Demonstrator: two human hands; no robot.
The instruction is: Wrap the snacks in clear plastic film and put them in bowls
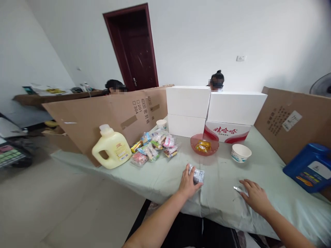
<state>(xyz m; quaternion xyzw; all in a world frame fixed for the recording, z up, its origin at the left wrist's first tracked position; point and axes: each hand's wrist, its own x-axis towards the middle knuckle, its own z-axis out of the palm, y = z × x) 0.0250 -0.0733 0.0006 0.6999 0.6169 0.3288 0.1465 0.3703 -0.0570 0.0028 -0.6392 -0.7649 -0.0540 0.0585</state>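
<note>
both forearms come in from six o'clock, nearest the lens. my left hand (187,184) is closed over a small silvery snack packet (198,175), pinning it flat on the table (222,203) near the front edge, probably so it won't slide on the pale green cloth. my right hand (254,197), well apart at four o'clock, lies palm down with the fingers on a thin shiny strip (238,188); i can't tell whether it is pinched or only touched. at twelve o'clock a red bowl (204,144) holds yellow packets, a paper cup (241,153) just beside it. a heap of snack packets (155,146) and a yellow jug (111,148) sit at ten o'clock, within reach. cardboard walls (103,117) and white boxes (214,106) screen off two other people.
</note>
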